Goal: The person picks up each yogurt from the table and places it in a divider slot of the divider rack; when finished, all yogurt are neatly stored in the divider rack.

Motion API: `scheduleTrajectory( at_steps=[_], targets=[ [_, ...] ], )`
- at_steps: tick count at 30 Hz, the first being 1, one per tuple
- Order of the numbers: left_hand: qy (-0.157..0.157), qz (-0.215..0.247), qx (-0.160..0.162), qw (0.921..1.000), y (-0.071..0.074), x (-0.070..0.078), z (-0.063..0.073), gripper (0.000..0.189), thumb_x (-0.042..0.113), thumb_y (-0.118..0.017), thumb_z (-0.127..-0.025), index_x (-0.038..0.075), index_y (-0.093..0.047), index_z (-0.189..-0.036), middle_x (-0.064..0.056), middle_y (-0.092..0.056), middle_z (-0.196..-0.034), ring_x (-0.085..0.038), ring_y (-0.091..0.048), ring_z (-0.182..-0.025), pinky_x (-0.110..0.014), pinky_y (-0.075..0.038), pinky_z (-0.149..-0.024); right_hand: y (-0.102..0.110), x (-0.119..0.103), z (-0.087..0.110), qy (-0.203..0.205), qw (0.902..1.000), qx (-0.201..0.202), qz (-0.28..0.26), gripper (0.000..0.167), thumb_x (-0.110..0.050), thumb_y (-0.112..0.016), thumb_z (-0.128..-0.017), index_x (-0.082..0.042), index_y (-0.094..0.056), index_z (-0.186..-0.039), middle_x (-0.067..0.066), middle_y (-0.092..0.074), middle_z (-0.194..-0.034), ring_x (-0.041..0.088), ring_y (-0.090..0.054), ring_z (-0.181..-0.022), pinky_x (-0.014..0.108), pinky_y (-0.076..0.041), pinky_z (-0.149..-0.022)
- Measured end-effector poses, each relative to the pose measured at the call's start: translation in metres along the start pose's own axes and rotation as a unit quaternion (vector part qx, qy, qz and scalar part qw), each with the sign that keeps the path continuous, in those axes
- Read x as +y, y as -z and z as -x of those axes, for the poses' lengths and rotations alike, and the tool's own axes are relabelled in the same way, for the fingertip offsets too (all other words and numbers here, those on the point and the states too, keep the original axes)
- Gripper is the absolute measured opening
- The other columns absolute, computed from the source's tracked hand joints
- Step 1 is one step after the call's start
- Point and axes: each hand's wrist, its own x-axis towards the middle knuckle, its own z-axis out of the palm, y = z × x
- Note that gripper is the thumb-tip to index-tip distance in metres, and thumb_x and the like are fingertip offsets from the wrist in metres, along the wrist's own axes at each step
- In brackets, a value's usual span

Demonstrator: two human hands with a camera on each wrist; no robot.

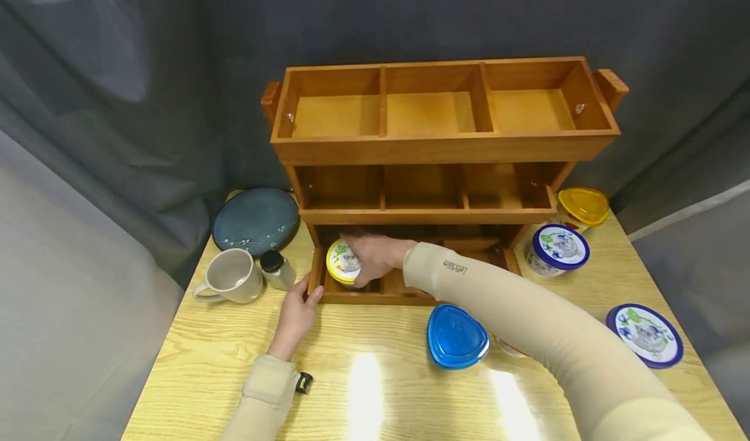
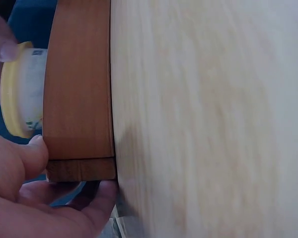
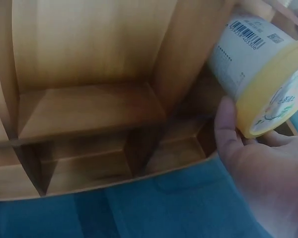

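A wooden three-tier box (image 1: 445,149) with divided compartments stands at the back of the table. My right hand (image 1: 377,257) grips a white tub with a yellow lid (image 1: 340,262) by its lid edge, in the left compartment of the lowest tier. In the right wrist view, the thumb lies along the side of the tub (image 3: 248,54), whose barcode shows. At the front left corner of that tier, my left hand (image 1: 295,317) holds the wood. The left wrist view has its thumb at the top edge of the corner (image 2: 79,124) and its fingers on the outer side.
To the left are a dark blue oval plate (image 1: 256,219), a white mug (image 1: 234,276) and a black-capped jar (image 1: 278,270). A blue-lidded container (image 1: 457,338) sits in front. On the right are a yellow-lidded tub (image 1: 583,205) and two blueberry tubs (image 1: 559,249), (image 1: 644,335).
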Motion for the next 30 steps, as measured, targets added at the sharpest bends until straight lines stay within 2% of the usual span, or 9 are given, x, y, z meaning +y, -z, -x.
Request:
scheduleTrajectory(
  at_steps=[6, 13, 18, 21, 24, 27, 30],
  targets=[
    [0.001, -0.004, 0.002, 1.0, 0.0, 0.002, -0.001, 0.055, 0.019, -0.058, -0.102, -0.007, -0.039, -0.147, -0.028, -0.042, -0.147, -0.041, -0.039, -0.136, -0.05, -0.035, -0.11, -0.007, 0.005, -0.005, 0.003, 1.0, 0.0, 0.0, 0.109, -0.035, -0.082, -0.08, -0.003, -0.013, -0.158, 0.011, -0.042, -0.148, 0.019, -0.047, -0.126, 0.031, -0.038, -0.107],
    [0.003, -0.007, 0.005, 1.0, -0.001, 0.002, 0.0, 0.054, 0.017, -0.058, -0.102, -0.006, -0.04, -0.147, -0.027, -0.043, -0.147, -0.04, -0.039, -0.136, -0.049, -0.035, -0.111, -0.006, 0.005, -0.006, 0.0, 1.0, -0.007, -0.007, 0.11, -0.033, -0.083, -0.08, -0.004, -0.012, -0.159, 0.01, -0.046, -0.145, 0.019, -0.048, -0.123, 0.031, -0.039, -0.106],
    [0.011, -0.01, 0.008, 0.9999, -0.003, 0.0, 0.003, 0.054, 0.018, -0.058, -0.102, -0.006, -0.04, -0.147, -0.027, -0.042, -0.147, -0.04, -0.037, -0.137, -0.05, -0.033, -0.112, -0.004, 0.004, 0.004, -0.003, 0.9996, -0.02, -0.02, 0.117, -0.039, -0.084, -0.079, -0.004, -0.006, -0.159, 0.012, -0.029, -0.158, 0.024, -0.036, -0.139, 0.033, -0.031, -0.114],
    [0.012, -0.007, 0.002, 0.9999, -0.005, -0.001, 0.003, 0.055, 0.018, -0.057, -0.102, -0.007, -0.039, -0.147, -0.028, -0.042, -0.147, -0.041, -0.039, -0.136, -0.05, -0.035, -0.111, 0.005, 0.002, 0.022, -0.008, 0.9995, -0.025, -0.017, 0.117, -0.045, -0.082, -0.08, -0.005, -0.006, -0.159, 0.012, -0.018, -0.163, 0.027, -0.026, -0.146, 0.037, -0.026, -0.117],
    [0.01, -0.001, 0.001, 0.9999, -0.006, -0.002, 0.003, 0.054, 0.019, -0.057, -0.102, -0.006, -0.039, -0.148, -0.027, -0.043, -0.147, -0.04, -0.04, -0.135, -0.049, -0.037, -0.109, 0.021, 0.0, 0.053, -0.014, 0.9995, -0.029, -0.007, 0.109, -0.049, -0.078, -0.083, -0.009, -0.013, -0.16, 0.014, -0.016, -0.163, 0.033, -0.019, -0.148, 0.044, -0.024, -0.118],
    [0.006, 0.004, 0.002, 1.0, -0.004, -0.001, 0.003, 0.054, 0.019, -0.057, -0.103, -0.006, -0.039, -0.148, -0.027, -0.043, -0.146, -0.04, -0.041, -0.135, -0.049, -0.038, -0.108, 0.035, -0.001, 0.092, -0.016, 0.9995, -0.026, 0.002, 0.097, -0.048, -0.074, -0.087, -0.013, -0.02, -0.16, 0.017, -0.02, -0.161, 0.037, -0.018, -0.147, 0.051, -0.025, -0.116],
    [0.006, 0.007, 0.003, 1.0, -0.001, 0.001, 0.003, 0.054, 0.018, -0.057, -0.102, -0.006, -0.039, -0.148, -0.027, -0.044, -0.146, -0.039, -0.042, -0.134, -0.049, -0.039, -0.108, 0.042, 0.002, 0.132, -0.01, 0.9999, 0.003, 0.01, 0.087, -0.047, -0.071, -0.09, -0.014, -0.028, -0.158, 0.018, -0.027, -0.158, 0.036, -0.024, -0.145, 0.05, -0.03, -0.114]
  ],
)
